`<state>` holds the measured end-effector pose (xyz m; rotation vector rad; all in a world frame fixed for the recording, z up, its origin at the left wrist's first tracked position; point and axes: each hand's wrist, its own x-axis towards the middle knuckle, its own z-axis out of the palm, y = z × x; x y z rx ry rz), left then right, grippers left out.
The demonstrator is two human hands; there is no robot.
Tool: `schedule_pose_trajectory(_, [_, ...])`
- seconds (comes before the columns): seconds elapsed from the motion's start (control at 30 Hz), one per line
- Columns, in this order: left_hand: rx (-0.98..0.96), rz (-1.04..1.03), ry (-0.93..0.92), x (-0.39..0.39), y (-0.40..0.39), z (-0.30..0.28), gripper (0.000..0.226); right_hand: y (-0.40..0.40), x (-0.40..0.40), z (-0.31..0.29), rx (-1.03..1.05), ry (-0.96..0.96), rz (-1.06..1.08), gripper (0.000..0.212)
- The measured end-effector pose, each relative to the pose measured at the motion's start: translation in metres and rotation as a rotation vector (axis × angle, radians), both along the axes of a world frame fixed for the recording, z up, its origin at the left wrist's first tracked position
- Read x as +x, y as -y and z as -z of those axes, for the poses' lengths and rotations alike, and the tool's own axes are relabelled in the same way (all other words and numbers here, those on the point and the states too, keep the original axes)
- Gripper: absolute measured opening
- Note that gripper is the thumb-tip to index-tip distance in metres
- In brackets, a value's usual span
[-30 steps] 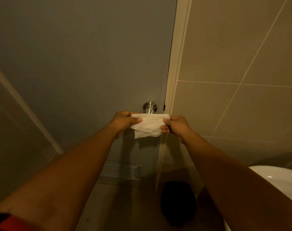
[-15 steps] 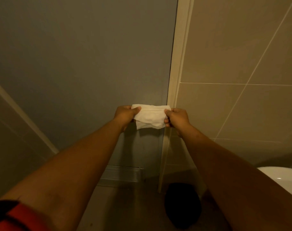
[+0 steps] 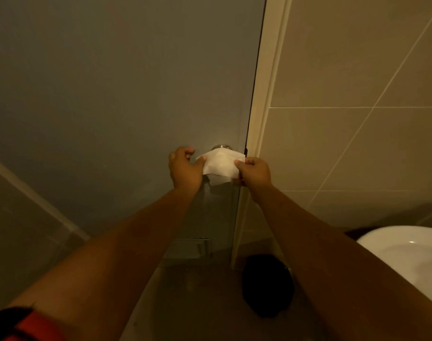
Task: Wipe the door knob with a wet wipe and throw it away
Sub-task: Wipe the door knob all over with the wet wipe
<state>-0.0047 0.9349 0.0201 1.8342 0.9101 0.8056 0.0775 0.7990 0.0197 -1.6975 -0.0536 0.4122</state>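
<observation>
Both your left hand and right hand pinch the wipe over the knob, grey door, tiled wall beside

Grey door flat ahead, broad bare face above and left of door knob: open room there. Knob mostly covered by wet wipe stretched across it between left hand and right hand; only top edge of knob shows. Door frame close on right, just beside right hand, then tiled wall: little side room there. Below, between forearms, floor open. Black bin low by frame. White basin bulks at lower right, under right forearm.
</observation>
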Motion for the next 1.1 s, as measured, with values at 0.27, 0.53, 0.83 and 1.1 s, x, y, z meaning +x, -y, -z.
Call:
schedule_pose_trajectory(0.27, [0.021,0.276,-0.015,0.002,-0.001,-0.006,0.015,-0.003,-0.023,-0.003,-0.157,0.612,0.119,0.035])
schedule_pose_trajectory(0.53, [0.005,0.327,-0.059,-0.001,-0.003,-0.002,0.021,-0.012,-0.033,0.013,-0.190,0.730,-0.018,0.030])
schedule_pose_trajectory(0.83, [0.306,0.270,0.002,-0.011,-0.030,-0.042,0.026,-0.014,-0.030,0.009,-0.247,0.757,-0.160,0.041])
schedule_pose_trajectory(1.1, [1.465,0.360,0.016,0.006,-0.074,-0.098,0.032,-0.031,-0.039,0.020,-0.216,0.604,-0.066,0.061])
